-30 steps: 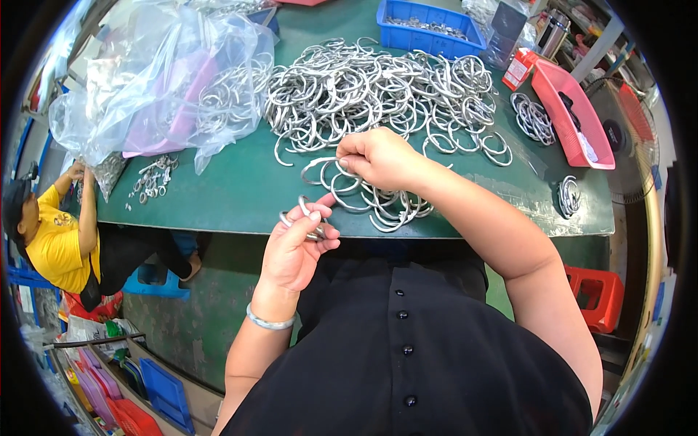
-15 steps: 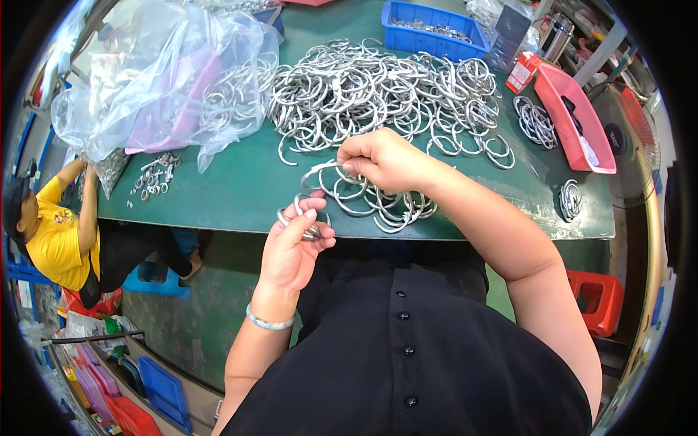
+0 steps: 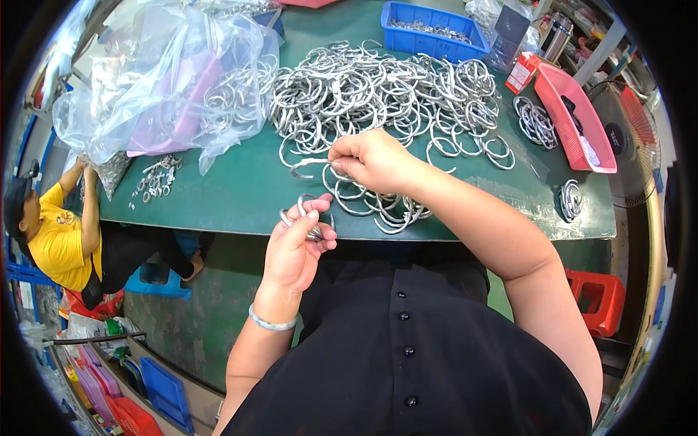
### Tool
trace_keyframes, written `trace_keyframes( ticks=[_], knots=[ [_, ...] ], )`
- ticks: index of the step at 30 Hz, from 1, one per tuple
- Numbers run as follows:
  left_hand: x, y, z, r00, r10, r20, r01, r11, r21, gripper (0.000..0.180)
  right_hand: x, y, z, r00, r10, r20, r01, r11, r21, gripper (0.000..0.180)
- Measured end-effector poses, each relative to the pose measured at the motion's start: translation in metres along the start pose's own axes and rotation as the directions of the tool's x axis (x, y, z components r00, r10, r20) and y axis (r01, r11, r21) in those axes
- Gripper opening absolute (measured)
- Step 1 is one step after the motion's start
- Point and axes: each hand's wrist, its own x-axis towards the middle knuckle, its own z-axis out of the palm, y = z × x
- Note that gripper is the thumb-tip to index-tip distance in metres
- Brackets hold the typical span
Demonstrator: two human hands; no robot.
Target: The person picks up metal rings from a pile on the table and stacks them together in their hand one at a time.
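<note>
A large heap of silver open bangles [image 3: 363, 91] covers the middle of the green table [image 3: 240, 196]. Just above the table's front edge, my left hand [image 3: 294, 236] is closed round a few silver bangles [image 3: 309, 207]. My right hand [image 3: 369, 161], up and to the right of it, pinches one open bangle [image 3: 309, 167] between thumb and fingers, its gap facing the left hand. Beneath the right hand lies a smaller cluster of loose bangles [image 3: 396, 211], partly hidden by the hand and forearm.
Clear plastic bags [image 3: 233, 58] and small rings [image 3: 156, 178] lie at the left. A blue bin [image 3: 436, 33] stands at the back, a pink basket [image 3: 574, 116] at the right. Two bundled bangle stacks [image 3: 534, 122] sit nearby. A person in yellow [image 3: 62, 232] works at the left.
My right hand has moved slightly left, and the bangle in it has turned and shifted left, apart from the left hand. My left hand has stayed nearly still.
</note>
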Motion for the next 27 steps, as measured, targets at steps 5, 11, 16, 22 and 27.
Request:
trace_keyframes(
  ticks=[5, 11, 16, 22, 27],
  knots=[
    [-0.001, 0.0, 0.0, 1.0, -0.007, -0.007, 0.007, 1.0, 0.017, 0.017, -0.001, 0.011, -0.002, 0.991, 0.133, 0.03, -0.136, 0.974, 0.182, 0.015],
    [-0.004, 0.003, -0.001, 0.999, 0.009, -0.038, -0.008, 0.999, 0.038, 0.017, -0.006, 0.005, -0.012, 0.986, -0.024, -0.162, 0.031, 0.999, 0.041, 0.01],
    [-0.012, 0.008, 0.005, 0.998, 0.054, -0.043, -0.06, 0.988, -0.144, 0.022, -0.022, -0.015, -0.011, 0.871, -0.454, -0.186, 0.432, 0.89, -0.145, 0.013],
    [-0.017, 0.012, 0.01, 0.991, 0.124, -0.048, -0.131, 0.972, -0.194, 0.021, -0.034, -0.016, -0.003, 0.733, -0.676, -0.078, 0.589, 0.688, -0.424, 0.023],
    [-0.018, 0.012, 0.009, 0.987, 0.147, -0.057, -0.153, 0.981, -0.122, 0.015, -0.034, -0.014, -0.001, 0.673, -0.733, -0.095, 0.618, 0.629, -0.471, 0.023]
  ],
)
